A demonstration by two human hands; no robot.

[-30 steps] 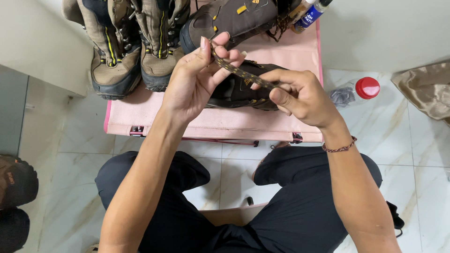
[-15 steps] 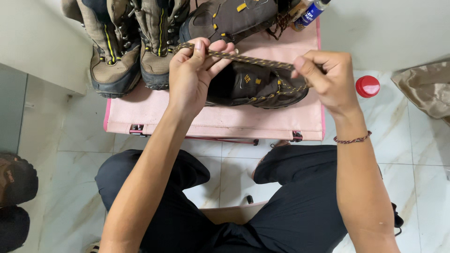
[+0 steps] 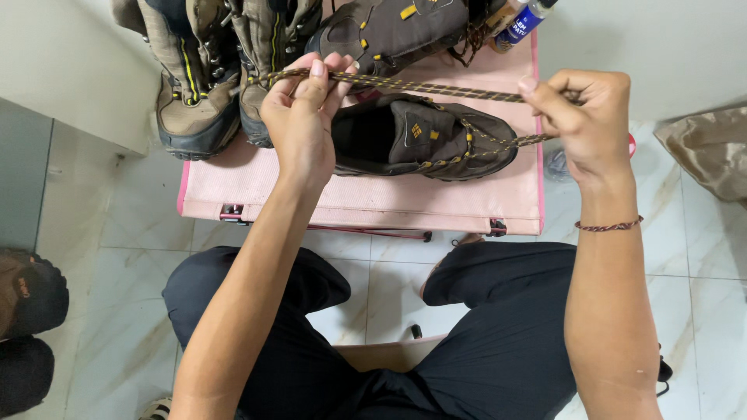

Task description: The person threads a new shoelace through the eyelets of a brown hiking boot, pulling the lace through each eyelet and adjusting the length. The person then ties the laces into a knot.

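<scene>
Lacing step: the person is stretching a brown-and-yellow shoelace [image 3: 436, 87] taut between both hands, above a dark brown low shoe [image 3: 424, 136] lying on its side on a low pink table [image 3: 358, 206]. The lace is running from the left hand [image 3: 303, 117] across to the right hand [image 3: 591, 117], then looping back down into the front eyelets near the shoe's toe.

Left hand: fingers closed, pinching the lace end between thumb and fingertips, wrist bent up, forearm reaching forward from the lap. Right hand: closed in a loose fist on the lace, thumb pressing on top, forearm coming straight up from the knee, a braided bracelet [image 3: 608, 226] sitting on the wrist.

Judging from this, the lace is being pulled even or tightened; whatever follows would call for keeping tension on both sides and a fine pinch near the eyelets.

Around: a pair of tan boots [image 3: 222, 70] standing at the table's back left, a second brown shoe [image 3: 397, 27] behind, a blue-labelled tube [image 3: 523, 19] at the back right, tiled floor [image 3: 117, 225] below.
</scene>
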